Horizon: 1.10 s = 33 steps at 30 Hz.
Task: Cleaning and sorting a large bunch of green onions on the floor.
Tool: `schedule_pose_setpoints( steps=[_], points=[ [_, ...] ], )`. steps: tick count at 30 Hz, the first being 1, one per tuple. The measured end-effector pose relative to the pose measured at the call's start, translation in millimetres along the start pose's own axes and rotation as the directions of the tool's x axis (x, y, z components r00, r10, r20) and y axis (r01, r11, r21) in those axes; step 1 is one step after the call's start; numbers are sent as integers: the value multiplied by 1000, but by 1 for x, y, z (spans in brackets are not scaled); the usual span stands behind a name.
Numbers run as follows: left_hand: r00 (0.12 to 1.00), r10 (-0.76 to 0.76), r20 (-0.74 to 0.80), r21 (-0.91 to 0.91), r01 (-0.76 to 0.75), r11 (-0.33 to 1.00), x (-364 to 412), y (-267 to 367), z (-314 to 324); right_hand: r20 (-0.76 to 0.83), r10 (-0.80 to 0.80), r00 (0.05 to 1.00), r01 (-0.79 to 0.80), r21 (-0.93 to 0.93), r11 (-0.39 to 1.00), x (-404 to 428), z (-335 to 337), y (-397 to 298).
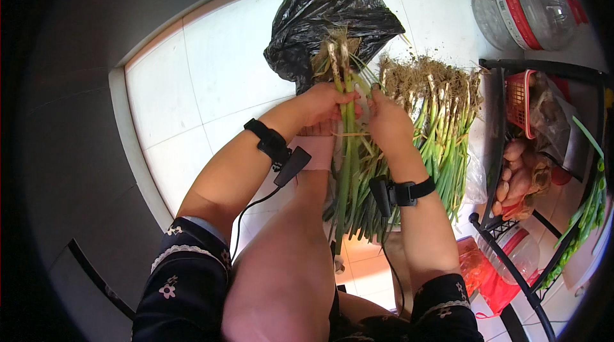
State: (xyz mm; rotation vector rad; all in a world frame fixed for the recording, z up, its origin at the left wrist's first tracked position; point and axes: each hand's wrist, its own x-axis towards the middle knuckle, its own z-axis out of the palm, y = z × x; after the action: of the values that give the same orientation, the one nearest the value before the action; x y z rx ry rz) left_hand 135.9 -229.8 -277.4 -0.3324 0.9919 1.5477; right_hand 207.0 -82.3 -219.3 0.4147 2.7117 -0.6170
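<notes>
My left hand (328, 103) is wrapped around a couple of green onions (346, 143), their roots pointing away from me and their long leaves hanging toward me. Close by on the right, my right hand (391, 116) pinches a pale yellow-green strip (362, 84) beside the stalks; whether the strip is still joined to them cannot be told. Beyond both hands lies a crumpled black plastic bag (336, 11), with brownish plant scraps (324, 66) at its near side. Under and beside my right hand spreads a pile of green onions (439, 121) with soil on the roots.
To the right stands a black metal rack (494, 150) holding a red basket (520, 102) and a bag of reddish bulbs or tubers (520, 179). A large clear plastic bottle (523, 16) lies behind it. Dark cabinets (76, 116) border the white tiled floor (225, 68).
</notes>
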Motion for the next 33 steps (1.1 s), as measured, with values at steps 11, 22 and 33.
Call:
schedule_pose_setpoints(
  steps=[11,22,33],
  points=[
    [999,-1,-32,-115,-3,993,1,-12,-9,-97,22,995,-16,64,998,-6,3,11],
    [999,-19,-43,-96,14,995,-5,-9,-3,454,-22,891,-433,862,264,0,12,43],
    [997,58,-48,-97,-63,993,-3,-5,-2,603,-96,792,-608,793,-41,-10,16,32]
  ],
)
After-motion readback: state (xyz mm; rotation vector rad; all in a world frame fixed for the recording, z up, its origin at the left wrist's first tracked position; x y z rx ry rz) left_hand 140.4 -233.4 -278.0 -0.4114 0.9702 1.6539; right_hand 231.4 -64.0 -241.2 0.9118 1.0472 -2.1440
